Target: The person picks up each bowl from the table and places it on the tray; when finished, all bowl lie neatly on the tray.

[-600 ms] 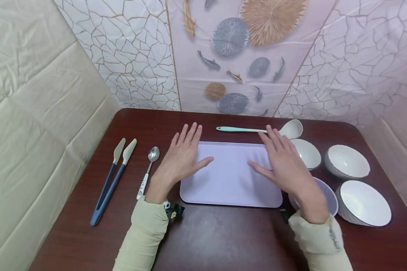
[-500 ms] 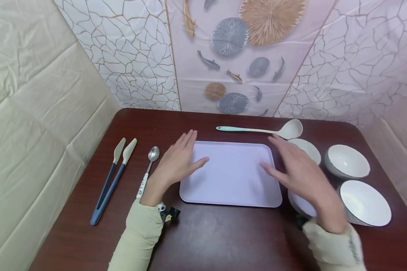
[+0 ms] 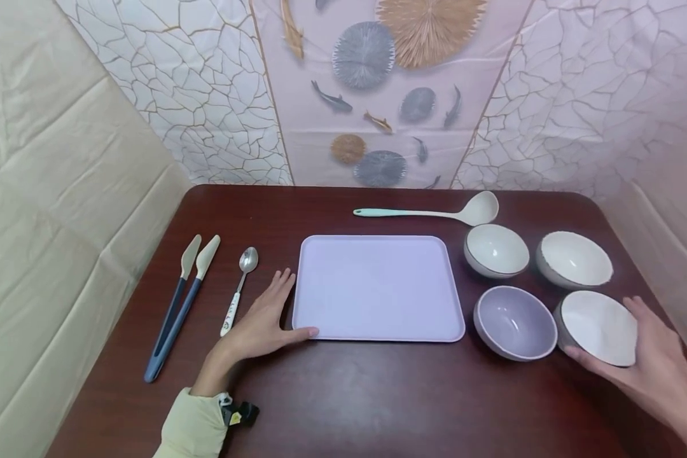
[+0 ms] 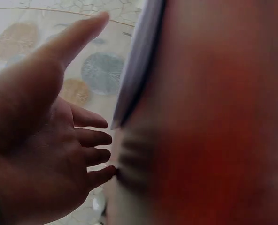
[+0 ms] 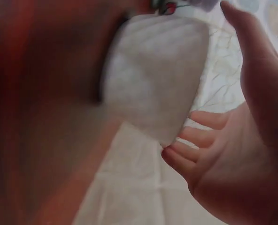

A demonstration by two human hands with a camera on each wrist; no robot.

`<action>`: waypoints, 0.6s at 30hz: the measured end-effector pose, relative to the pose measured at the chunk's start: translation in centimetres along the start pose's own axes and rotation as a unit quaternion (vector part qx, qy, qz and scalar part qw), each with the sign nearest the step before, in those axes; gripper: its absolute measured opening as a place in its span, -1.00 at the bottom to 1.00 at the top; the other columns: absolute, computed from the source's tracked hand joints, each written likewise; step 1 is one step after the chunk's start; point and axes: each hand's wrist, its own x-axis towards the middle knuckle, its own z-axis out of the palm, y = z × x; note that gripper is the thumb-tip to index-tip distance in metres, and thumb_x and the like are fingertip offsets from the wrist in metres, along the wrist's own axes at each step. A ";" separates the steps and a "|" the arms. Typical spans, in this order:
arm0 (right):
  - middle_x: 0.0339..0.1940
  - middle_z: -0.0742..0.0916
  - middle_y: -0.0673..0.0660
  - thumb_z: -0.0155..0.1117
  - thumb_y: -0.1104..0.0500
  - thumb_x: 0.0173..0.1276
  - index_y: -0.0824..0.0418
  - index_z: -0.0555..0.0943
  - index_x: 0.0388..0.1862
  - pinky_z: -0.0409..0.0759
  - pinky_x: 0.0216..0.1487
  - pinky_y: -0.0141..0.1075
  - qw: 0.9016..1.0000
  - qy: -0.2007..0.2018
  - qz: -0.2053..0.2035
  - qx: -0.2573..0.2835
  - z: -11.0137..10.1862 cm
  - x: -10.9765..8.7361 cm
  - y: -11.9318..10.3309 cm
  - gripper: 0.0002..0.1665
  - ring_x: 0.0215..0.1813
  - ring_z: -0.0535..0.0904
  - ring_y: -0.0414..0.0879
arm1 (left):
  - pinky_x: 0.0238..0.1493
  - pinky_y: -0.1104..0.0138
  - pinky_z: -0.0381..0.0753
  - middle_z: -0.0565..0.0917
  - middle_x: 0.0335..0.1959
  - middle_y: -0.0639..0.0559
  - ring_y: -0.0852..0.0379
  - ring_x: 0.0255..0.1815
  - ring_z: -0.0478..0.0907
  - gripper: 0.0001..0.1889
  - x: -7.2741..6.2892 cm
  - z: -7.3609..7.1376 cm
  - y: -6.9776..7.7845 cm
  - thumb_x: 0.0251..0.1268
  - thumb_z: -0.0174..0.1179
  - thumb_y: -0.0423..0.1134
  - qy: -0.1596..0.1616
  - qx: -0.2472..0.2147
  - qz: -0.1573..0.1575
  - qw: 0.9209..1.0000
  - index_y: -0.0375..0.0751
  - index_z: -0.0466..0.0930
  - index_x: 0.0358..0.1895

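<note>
My left hand (image 3: 261,324) is beside the light purple tray (image 3: 378,289), fingers extended along its left edge. Its thumb tip overlaps the tray's front left corner. In the left wrist view the hand (image 4: 45,154) shows an open palm and straight thumb close to the tray's edge (image 4: 138,65). My right hand (image 3: 658,356) spans the front right white bowl (image 3: 598,327), thumb at the near side, fingers at the right rim. The right wrist view shows fingertips right at the rim of this ribbed bowl (image 5: 153,75), while the thumb stands spread apart above.
A purple bowl (image 3: 515,323) stands just left of the gripped-at bowl. Two white bowls (image 3: 497,251) sit behind, near a ladle (image 3: 481,208) with a mint handle. Tongs (image 3: 174,312) and a spoon (image 3: 240,289) lie at left. Fabric walls border the table.
The right hand has gone from above the tray's right side rightward to the front right white bowl. The left hand has come down and back to the tray's left edge. The view has shifted slightly.
</note>
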 end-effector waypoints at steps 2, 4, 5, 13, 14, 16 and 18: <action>0.10 0.52 0.52 0.77 0.19 -0.47 0.50 0.32 0.30 0.11 0.24 0.09 1.000 0.006 -0.014 0.012 0.3 0.1 0.5 0.28 0.15 0.42 0.22 | 0.43 -0.15 -0.06 -0.06 0.57 -0.19 -0.12 0.57 -0.25 0.27 -0.3 0.5 -0.5 -0.05 0.26 0.49 0.005 0.002 0.003 1.000 -0.26 -0.10 0.57; -0.09 0.58 0.42 0.79 0.27 -0.56 0.50 0.38 0.21 0.18 0.10 -0.20 0.999 0.012 -0.028 0.025 0.5 0.4 0.9 0.22 -0.03 0.44 -0.09 | 0.45 -0.09 -0.10 -0.04 0.57 -0.18 -0.11 0.57 -0.24 0.28 -0.4 0.9 -0.8 -0.08 0.30 0.47 0.011 0.001 0.007 1.000 -0.23 -0.10 0.57; -0.17 0.59 0.39 0.79 0.29 -0.60 0.51 0.40 0.16 0.19 0.01 -0.33 0.999 0.016 -0.033 0.027 0.5 0.5 1.1 0.19 -0.13 0.39 -0.21 | 0.46 -0.07 -0.12 -0.04 0.57 -0.18 -0.09 0.57 -0.24 0.27 -0.4 1.1 -0.9 -0.08 0.32 0.45 0.012 -0.001 0.008 1.000 -0.22 -0.10 0.58; 0.04 0.50 0.59 0.76 0.29 -0.44 0.57 0.22 0.36 0.12 -0.15 -0.71 0.999 -0.003 0.034 0.022 0.0 0.0 1.9 0.34 -0.09 0.32 -0.43 | 0.45 -0.11 -0.10 -0.01 0.57 -0.17 -0.11 0.57 -0.22 0.23 -0.3 1.7 -1.5 -0.05 0.40 0.34 0.017 -0.016 0.012 1.000 -0.20 -0.07 0.58; 0.09 0.47 0.61 0.75 0.28 -0.41 0.56 0.19 0.39 0.11 -0.11 -0.71 0.999 -0.005 0.041 0.019 0.0 -0.1 2.0 0.36 -0.02 0.37 -0.32 | 0.44 -0.11 -0.10 -0.01 0.57 -0.17 -0.11 0.57 -0.22 0.23 -0.3 1.8 -1.5 -0.05 0.41 0.34 0.017 -0.016 0.012 1.000 -0.20 -0.07 0.58; 0.19 0.42 0.63 0.73 0.26 -0.36 0.51 0.15 0.45 0.05 -0.01 -0.71 0.998 -0.003 0.059 0.011 -0.1 -0.6 2.0 0.38 0.15 0.39 -0.06 | 0.44 -0.12 -0.10 -0.01 0.57 -0.17 -0.11 0.57 -0.22 0.23 -0.3 1.9 -1.6 -0.06 0.41 0.34 0.017 -0.018 0.012 1.000 -0.20 -0.07 0.58; 0.29 0.39 0.55 0.70 0.31 -0.34 0.44 0.14 0.49 0.03 0.07 -0.73 0.997 0.014 0.075 0.031 -0.3 -1.3 1.7 0.37 0.27 0.33 -0.01 | 0.44 -0.12 -0.09 -0.02 0.57 -0.16 -0.10 0.57 -0.22 0.23 -0.3 2.0 -1.7 -0.06 0.40 0.35 0.017 -0.018 0.014 1.000 -0.19 -0.07 0.58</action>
